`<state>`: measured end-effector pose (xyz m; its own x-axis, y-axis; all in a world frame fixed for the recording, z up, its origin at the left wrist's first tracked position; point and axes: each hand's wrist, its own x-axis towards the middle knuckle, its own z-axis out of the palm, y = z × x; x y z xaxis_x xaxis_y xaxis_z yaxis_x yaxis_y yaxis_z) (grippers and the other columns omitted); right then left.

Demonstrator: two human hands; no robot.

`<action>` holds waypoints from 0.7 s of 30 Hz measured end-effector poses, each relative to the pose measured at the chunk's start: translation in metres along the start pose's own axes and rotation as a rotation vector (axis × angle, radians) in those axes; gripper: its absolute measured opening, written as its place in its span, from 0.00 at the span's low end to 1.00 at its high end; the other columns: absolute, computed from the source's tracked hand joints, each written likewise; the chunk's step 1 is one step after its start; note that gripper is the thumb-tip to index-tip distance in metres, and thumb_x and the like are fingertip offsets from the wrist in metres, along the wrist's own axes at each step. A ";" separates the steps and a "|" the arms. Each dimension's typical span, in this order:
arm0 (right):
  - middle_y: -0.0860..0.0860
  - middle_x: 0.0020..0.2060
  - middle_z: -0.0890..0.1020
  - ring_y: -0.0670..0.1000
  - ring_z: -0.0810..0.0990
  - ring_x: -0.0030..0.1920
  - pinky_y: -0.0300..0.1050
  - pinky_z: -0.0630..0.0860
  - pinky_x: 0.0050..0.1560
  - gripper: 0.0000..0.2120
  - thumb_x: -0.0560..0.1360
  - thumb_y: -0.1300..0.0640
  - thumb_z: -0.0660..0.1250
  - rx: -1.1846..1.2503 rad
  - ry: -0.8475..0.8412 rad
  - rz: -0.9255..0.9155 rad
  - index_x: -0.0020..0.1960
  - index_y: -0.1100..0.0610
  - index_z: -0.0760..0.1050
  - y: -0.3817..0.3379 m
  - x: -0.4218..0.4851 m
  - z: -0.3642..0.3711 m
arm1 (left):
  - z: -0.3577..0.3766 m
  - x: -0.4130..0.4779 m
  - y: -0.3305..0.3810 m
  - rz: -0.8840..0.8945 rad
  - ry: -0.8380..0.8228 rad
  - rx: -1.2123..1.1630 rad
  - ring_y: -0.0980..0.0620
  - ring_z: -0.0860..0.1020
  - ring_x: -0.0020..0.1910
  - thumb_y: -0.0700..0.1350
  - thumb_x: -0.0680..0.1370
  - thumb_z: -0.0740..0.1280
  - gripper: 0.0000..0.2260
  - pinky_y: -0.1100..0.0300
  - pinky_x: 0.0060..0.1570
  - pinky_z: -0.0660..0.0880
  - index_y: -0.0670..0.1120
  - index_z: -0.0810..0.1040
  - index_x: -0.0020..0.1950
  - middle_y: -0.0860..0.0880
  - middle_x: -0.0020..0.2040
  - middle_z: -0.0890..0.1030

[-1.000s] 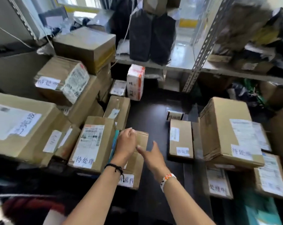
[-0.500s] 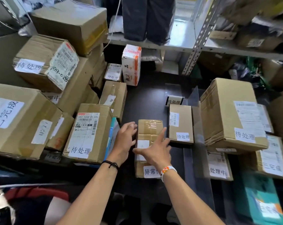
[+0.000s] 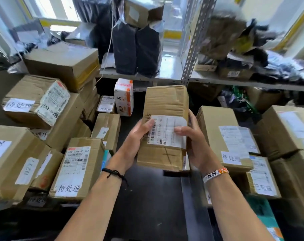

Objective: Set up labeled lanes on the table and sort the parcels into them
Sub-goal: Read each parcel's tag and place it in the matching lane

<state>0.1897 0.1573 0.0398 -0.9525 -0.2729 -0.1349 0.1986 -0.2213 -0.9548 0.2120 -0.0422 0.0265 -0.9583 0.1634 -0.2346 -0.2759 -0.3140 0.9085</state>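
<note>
Now we are holding the parcel [image 3: 165, 105] above the table [image 3: 147, 206], left hand [image 3: 135, 138] and right hand [image 3: 194, 141] curling round its opposite long edges, long axis running away from us.

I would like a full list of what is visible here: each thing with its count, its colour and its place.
Held parcel: one, brown with a white label, over the table's middle.
Left boxes: many, brown, stacked at the left, several with handwritten white labels.
Right boxes: several, brown, at the right, also labelled.
Small carton: one, white and orange, upright at the back.
Bags: two, black, standing on the shelf.
Shelf: one, grey metal, behind the table.
Table: one, dark, beneath the boxes.
Cord bracelet: one, black, left wrist.
Beaded bracelet: one, white and orange, right wrist.
Left hand: grips the parcel's left side.
Right hand: grips its right side.
</note>
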 end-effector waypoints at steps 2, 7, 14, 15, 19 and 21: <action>0.61 0.68 0.80 0.65 0.80 0.67 0.67 0.77 0.67 0.41 0.67 0.57 0.74 0.052 -0.008 -0.065 0.78 0.53 0.65 -0.018 -0.002 -0.007 | 0.013 0.002 0.020 0.059 -0.057 0.005 0.38 0.80 0.67 0.55 0.81 0.67 0.25 0.39 0.67 0.76 0.47 0.71 0.77 0.41 0.68 0.81; 0.62 0.68 0.80 0.66 0.80 0.67 0.66 0.78 0.64 0.39 0.68 0.57 0.74 0.128 0.018 -0.158 0.77 0.56 0.66 -0.055 -0.011 -0.012 | 0.044 0.005 0.056 0.136 -0.116 0.075 0.35 0.78 0.69 0.55 0.81 0.67 0.26 0.38 0.70 0.73 0.43 0.73 0.75 0.38 0.69 0.80; 0.57 0.68 0.80 0.58 0.84 0.63 0.63 0.82 0.61 0.54 0.67 0.57 0.83 0.071 0.270 -0.339 0.82 0.46 0.55 -0.108 -0.015 0.001 | 0.082 -0.013 0.092 0.426 -0.047 0.506 0.66 0.80 0.60 0.58 0.71 0.79 0.44 0.74 0.50 0.76 0.55 0.61 0.81 0.59 0.66 0.75; 0.56 0.70 0.79 0.56 0.84 0.64 0.62 0.82 0.62 0.55 0.69 0.56 0.82 0.044 0.248 -0.363 0.84 0.44 0.50 -0.116 -0.017 0.002 | 0.087 -0.014 0.095 0.457 -0.025 0.557 0.64 0.78 0.63 0.60 0.68 0.80 0.46 0.76 0.51 0.76 0.57 0.60 0.81 0.57 0.68 0.73; 0.52 0.72 0.76 0.52 0.82 0.67 0.63 0.78 0.67 0.45 0.75 0.44 0.75 -0.099 0.185 -0.450 0.83 0.40 0.52 -0.147 -0.035 -0.006 | 0.096 -0.010 0.112 0.488 -0.039 0.233 0.49 0.85 0.56 0.54 0.69 0.76 0.35 0.60 0.46 0.81 0.50 0.71 0.74 0.48 0.61 0.83; 0.50 0.72 0.77 0.51 0.81 0.68 0.69 0.71 0.72 0.39 0.77 0.43 0.73 -0.122 0.150 -0.418 0.82 0.38 0.56 -0.154 -0.041 -0.009 | 0.100 -0.010 0.115 0.500 -0.104 0.132 0.43 0.84 0.56 0.53 0.74 0.71 0.29 0.52 0.46 0.81 0.45 0.73 0.74 0.43 0.60 0.84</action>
<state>0.1959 0.2109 0.1898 -0.9699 -0.0428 0.2396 -0.2293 -0.1694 -0.9585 0.1970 0.0134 0.1677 -0.9562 0.1177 0.2681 0.2313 -0.2578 0.9381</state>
